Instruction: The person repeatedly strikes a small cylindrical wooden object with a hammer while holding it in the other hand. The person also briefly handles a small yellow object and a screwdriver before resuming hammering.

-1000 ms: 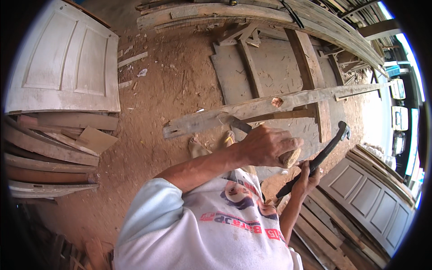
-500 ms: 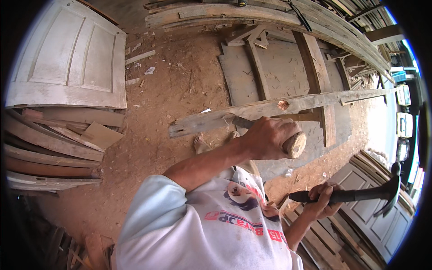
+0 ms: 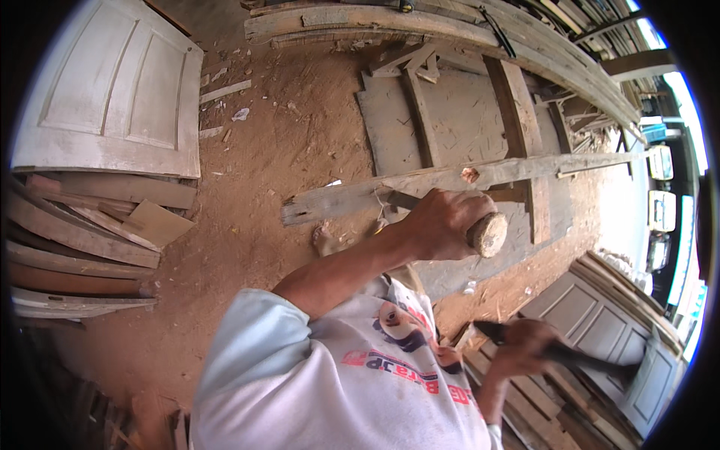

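Observation:
My left hand is wrapped round the wooden handle of a chisel, whose round, worn butt faces me. Its dark flat blade sticks out past my knuckles and meets the near edge of a long weathered plank in the view; whether the tip bites into the wood I cannot tell. Lower right, my right hand grips the black handle of a hammer. The hammer is smeared by motion, and its head is hardly distinguishable. A reddish rough hollow shows in the plank's face.
Beneath the plank lie a wide board and a grey sheet on the dirt floor. Long timbers are stacked beyond. A panelled door and wood offcuts stand left; another panelled door leans right. My foot is near the plank.
My right hand has dropped slightly, and the hammer has swung so its head end sits lower. My left hand stays on the chisel at the plank. The whole view has shifted slightly.

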A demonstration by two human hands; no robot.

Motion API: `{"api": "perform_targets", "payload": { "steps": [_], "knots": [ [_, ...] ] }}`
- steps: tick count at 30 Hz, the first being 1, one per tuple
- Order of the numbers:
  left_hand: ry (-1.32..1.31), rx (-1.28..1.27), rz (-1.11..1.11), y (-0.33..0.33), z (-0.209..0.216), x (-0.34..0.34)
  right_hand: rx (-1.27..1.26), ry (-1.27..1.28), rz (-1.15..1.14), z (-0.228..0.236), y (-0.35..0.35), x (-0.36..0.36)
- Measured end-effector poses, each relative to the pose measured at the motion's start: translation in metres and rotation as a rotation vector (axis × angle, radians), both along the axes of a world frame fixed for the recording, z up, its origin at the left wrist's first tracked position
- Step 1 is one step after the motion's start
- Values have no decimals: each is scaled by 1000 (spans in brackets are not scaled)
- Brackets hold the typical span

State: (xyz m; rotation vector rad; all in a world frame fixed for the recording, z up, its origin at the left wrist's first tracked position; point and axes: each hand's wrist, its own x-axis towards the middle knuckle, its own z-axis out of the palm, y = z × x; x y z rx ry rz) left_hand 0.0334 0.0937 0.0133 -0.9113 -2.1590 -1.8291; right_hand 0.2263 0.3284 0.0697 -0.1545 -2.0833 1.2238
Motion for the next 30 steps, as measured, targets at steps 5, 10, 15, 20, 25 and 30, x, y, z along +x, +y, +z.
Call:
{"api": "perform_targets", "payload": {
  "steps": [5, 10, 15, 20, 25, 30],
  "knots": [
    [49, -28, 47, 9, -11, -7, 320, -724, -16, 19, -64, -22],
    [-4, -4, 30, 0, 0, 4, -142, 189, -243, 110, -38, -50],
    [-27, -26, -8, 11, -5, 6, -98, -26, -159, 44, -30, -25],
    [90, -14, 24, 19, -14, 3, 329, -654, -65, 8, -69, -16],
    [18, -54, 28, 10, -11, 5, -78, -121, -583, 109, -56, -40],
    [36, -33, -7, 13, -6, 3, -274, 448, -179, 102, -1, -27]
  ]
}}
